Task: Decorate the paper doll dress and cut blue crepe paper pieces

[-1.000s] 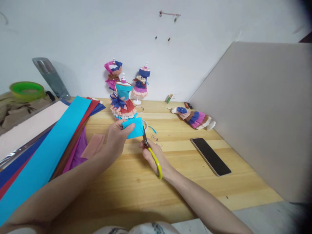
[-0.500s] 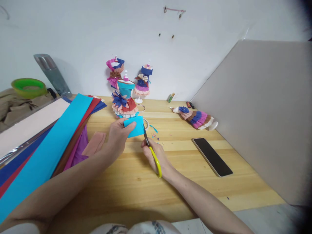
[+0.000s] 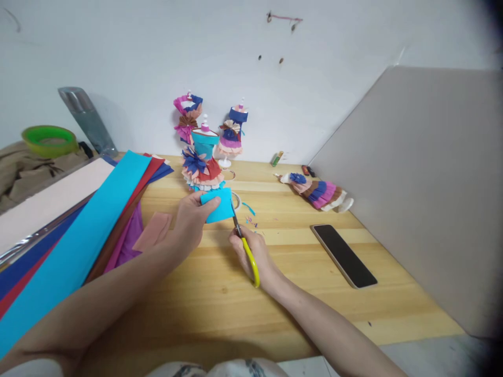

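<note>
My left hand (image 3: 192,217) pinches a small bright-blue piece of paper (image 3: 220,207) between thumb and fingers above the table. In my right hand (image 3: 253,251) is a pair of yellow-handled scissors (image 3: 250,259), its dark blades at the paper's right edge. Whether the blades are parted there is too small to tell. Just behind the paper stands a miniature dress form (image 3: 205,149) in a blue, red and peach paper dress. Folded peach paper (image 3: 154,230) lies left of my left wrist.
Long coloured paper sheets (image 3: 106,201) cover the left side. Two more dressed forms (image 3: 232,133) stand by the wall; another dressed form (image 3: 314,191) lies on its side. A phone (image 3: 343,256) rests at right, near a grey partition (image 3: 416,183). Paper scraps (image 3: 251,222) and tape rolls lie mid-table.
The view has shifted very slightly. Both hands, the blue paper and the scissors keep nearly the same positions relative to each other.
</note>
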A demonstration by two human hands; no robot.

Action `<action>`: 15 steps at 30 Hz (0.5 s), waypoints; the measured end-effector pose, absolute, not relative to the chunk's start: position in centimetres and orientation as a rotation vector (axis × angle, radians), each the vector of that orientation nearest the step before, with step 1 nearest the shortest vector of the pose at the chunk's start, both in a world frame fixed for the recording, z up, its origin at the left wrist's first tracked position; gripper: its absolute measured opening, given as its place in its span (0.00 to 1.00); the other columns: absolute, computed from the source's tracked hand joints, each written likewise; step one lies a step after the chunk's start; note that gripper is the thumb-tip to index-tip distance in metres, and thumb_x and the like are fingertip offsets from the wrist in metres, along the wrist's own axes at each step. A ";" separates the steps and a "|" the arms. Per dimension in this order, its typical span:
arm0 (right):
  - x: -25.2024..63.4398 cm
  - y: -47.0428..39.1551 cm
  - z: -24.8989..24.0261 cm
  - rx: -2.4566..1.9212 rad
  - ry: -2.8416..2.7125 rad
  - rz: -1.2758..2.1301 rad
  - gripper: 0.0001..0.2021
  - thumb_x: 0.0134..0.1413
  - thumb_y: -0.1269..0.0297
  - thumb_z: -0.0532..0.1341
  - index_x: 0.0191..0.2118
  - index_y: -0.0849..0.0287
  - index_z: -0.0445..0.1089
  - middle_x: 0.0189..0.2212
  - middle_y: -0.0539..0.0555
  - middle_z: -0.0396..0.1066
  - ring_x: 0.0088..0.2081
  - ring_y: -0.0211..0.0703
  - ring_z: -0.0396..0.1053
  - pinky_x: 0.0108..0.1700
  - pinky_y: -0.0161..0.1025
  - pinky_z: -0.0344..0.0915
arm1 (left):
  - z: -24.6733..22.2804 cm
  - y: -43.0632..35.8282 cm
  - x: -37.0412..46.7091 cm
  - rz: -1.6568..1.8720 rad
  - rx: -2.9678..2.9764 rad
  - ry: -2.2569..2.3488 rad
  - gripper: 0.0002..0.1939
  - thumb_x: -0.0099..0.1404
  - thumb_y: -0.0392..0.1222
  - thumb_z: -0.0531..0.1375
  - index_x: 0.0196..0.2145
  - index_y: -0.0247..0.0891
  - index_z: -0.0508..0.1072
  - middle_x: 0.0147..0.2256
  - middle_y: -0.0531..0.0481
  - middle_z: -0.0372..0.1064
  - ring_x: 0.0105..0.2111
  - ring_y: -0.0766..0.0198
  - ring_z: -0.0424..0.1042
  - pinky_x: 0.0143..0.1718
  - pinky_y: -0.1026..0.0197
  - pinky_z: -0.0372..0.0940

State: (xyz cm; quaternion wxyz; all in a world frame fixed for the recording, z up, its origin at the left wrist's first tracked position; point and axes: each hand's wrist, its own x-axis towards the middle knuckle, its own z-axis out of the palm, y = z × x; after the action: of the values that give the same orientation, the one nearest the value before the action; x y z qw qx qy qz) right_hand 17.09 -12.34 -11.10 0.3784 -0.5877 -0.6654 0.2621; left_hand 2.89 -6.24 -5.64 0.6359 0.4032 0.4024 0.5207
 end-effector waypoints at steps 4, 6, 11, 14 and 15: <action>17.0 -12.4 -10.8 -1.509 -1.701 0.658 0.17 0.55 0.48 0.51 0.24 0.56 0.59 0.17 0.48 0.60 0.21 0.38 0.59 0.26 0.35 0.54 | -5.6 -6.3 2.9 1.185 0.936 0.956 0.15 0.42 0.48 0.70 0.23 0.38 0.71 0.20 0.56 0.65 0.23 0.65 0.65 0.30 0.62 0.63; 17.0 -12.5 -10.5 -1.504 -1.698 0.656 0.17 0.55 0.49 0.51 0.24 0.56 0.59 0.17 0.48 0.59 0.21 0.38 0.59 0.26 0.35 0.54 | -5.4 -6.4 2.9 1.178 0.930 0.969 0.16 0.41 0.48 0.70 0.22 0.38 0.71 0.20 0.56 0.65 0.23 0.65 0.65 0.30 0.62 0.63; 17.2 -13.1 -9.9 -1.403 -1.737 0.699 0.15 0.57 0.52 0.50 0.25 0.56 0.57 0.18 0.47 0.57 0.22 0.36 0.59 0.26 0.34 0.54 | -4.9 -6.7 2.7 1.148 0.929 0.945 0.15 0.42 0.46 0.70 0.21 0.38 0.68 0.19 0.57 0.65 0.21 0.68 0.63 0.29 0.63 0.62; 17.3 -13.4 -9.8 -1.319 -1.743 0.774 0.15 0.59 0.51 0.50 0.28 0.56 0.58 0.19 0.47 0.57 0.23 0.37 0.59 0.27 0.34 0.56 | -4.8 -6.9 2.6 1.118 0.967 0.975 0.14 0.44 0.47 0.69 0.22 0.38 0.70 0.20 0.55 0.67 0.22 0.66 0.64 0.29 0.61 0.62; 17.3 -13.4 -9.8 -1.306 -1.739 0.792 0.15 0.59 0.51 0.49 0.29 0.56 0.58 0.19 0.47 0.58 0.24 0.37 0.59 0.27 0.34 0.56 | -4.9 -6.9 2.6 1.117 0.984 0.986 0.13 0.45 0.48 0.68 0.22 0.38 0.71 0.20 0.55 0.68 0.23 0.64 0.66 0.29 0.61 0.63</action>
State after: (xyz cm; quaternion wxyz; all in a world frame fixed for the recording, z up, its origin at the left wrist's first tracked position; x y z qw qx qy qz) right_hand 17.33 -13.38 -9.77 0.4017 -0.5166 -0.6881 0.3135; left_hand 2.63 -6.87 -4.87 0.6272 0.4292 0.4302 0.4871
